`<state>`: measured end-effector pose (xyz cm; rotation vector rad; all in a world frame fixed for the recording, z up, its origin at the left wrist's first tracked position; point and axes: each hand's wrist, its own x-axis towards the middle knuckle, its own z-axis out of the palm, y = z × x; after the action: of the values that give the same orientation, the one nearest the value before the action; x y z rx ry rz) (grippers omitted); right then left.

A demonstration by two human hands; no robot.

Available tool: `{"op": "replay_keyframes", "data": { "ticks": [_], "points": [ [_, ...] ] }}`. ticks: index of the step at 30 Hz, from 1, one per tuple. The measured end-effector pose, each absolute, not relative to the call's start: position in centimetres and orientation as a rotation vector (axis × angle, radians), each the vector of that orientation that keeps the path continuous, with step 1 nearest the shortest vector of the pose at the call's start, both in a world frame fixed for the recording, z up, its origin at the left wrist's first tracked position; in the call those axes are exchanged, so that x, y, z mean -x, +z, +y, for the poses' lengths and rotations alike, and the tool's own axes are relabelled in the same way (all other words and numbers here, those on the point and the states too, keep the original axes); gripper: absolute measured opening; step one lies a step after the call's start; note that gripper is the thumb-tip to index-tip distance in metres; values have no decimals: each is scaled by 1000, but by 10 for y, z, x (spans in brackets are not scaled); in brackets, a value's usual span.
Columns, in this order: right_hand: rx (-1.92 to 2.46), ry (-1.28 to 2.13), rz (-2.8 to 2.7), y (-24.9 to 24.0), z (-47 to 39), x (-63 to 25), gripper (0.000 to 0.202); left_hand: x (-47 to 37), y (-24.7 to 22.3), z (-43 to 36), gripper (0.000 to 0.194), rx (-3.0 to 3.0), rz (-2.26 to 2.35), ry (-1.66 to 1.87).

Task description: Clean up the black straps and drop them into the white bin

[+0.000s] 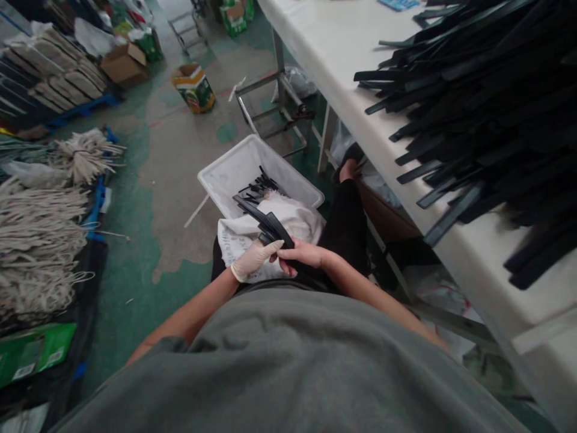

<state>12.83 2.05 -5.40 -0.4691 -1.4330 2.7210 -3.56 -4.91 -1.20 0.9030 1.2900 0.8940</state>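
Over my lap I hold several flat black strips [265, 221], fanned out and pointing away from me. My left hand [253, 258], in a pale thin glove, is closed round their near ends with the thumb on top. Bare, my right hand [304, 252] pinches the same strips from the other side, its fingers partly hidden under them. A white cloth [293, 216] with printed marks lies across my lap below the strips. Just beyond it a white plastic bin [220, 174] contains more short black pieces [259, 185].
A white table [342, 102] on my right bears a large heap of black strips [478, 102]. Bundles of beige cord [40, 240] lie at the left. Ahead are a metal frame [270, 108], a green and yellow carton [193, 87] and a brown cardboard box [125, 63].
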Motion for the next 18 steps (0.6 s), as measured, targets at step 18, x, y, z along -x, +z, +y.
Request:
{"op": "replay_keyframes", "data": {
  "ticks": [18],
  "points": [
    [1092, 2052, -783, -63, 15, -205, 43, 79, -61, -44, 37, -1353, 1718, 477]
  ]
}}
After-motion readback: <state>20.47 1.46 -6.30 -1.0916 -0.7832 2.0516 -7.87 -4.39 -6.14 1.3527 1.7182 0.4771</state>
